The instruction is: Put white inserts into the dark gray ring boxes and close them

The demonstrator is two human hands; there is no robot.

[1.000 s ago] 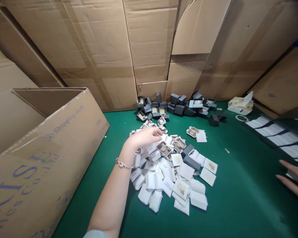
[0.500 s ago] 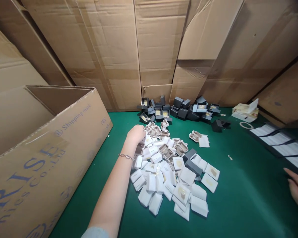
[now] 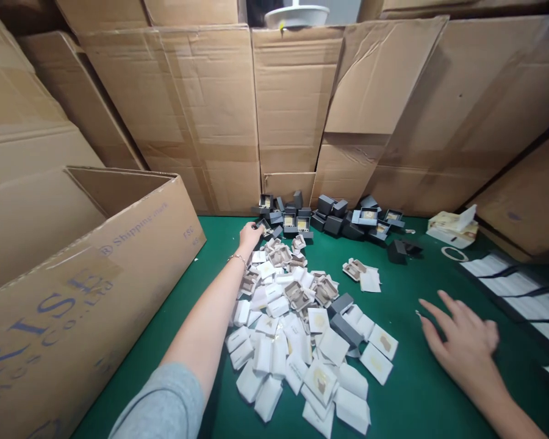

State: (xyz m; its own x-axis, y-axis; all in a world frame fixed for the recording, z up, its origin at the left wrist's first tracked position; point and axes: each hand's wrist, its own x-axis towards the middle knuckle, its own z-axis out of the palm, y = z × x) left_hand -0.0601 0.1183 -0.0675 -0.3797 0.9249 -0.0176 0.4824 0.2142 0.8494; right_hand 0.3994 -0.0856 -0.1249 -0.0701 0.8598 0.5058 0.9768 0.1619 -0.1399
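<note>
My left hand [image 3: 251, 236] reaches to the back of the green table, its fingers closed at the edge of a small dark open box [image 3: 266, 229] with a pale insert. That box stands at the left end of the cluster of dark small boxes [image 3: 333, 224]. Below my left hand spreads a heap of white folded cards and small cartons [image 3: 274, 305], with grey-beige moulded trays [image 3: 297, 294] among them. My right hand [image 3: 462, 341] hovers over the table on the right, fingers spread and holding nothing. A tiny white scrap [image 3: 417, 313] lies by its fingertips.
A large open carton [image 3: 132, 244] stands on the left. Cardboard sheets [image 3: 210, 116] wall off the back. To the right are a tissue pack [image 3: 452, 227], a tape ring [image 3: 454, 253] and a row of white cards in a dark strip [image 3: 507, 283].
My left hand has moved from the top of the white heap back to the dark box. My right hand has come in from the right edge. The view has tilted up slightly.
</note>
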